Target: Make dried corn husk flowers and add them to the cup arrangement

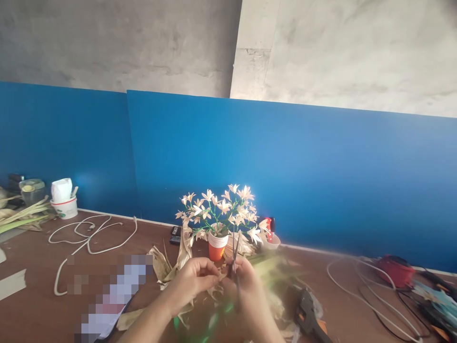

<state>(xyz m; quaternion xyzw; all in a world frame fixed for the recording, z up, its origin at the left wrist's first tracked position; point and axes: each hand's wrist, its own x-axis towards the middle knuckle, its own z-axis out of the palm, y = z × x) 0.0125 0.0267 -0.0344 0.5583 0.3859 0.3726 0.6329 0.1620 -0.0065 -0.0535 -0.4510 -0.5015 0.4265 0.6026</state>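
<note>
My left hand [194, 282] is closed in a pinch on a small pale piece of corn husk [220, 277], partly hidden by the fingers. Close beside it, my right hand [248, 285] is closed around scissors [234, 255], their blades pointing up and slightly apart. The fingertips of both hands nearly meet over husk scraps on the brown table. Just beyond them stands an orange and white paper cup [216, 248], filled with cream husk flowers [224, 206] on green stems. Dry husks [184, 247] lie to the left of the cup.
A black glue gun [307, 312] lies on the right, near a red object [394, 271] and cables. A white cable [87, 240] loops across the left side. A black remote [175, 235] sits behind the husks. Blue partition [285, 166] closes off the table's back. White tub [64, 207] stands far left.
</note>
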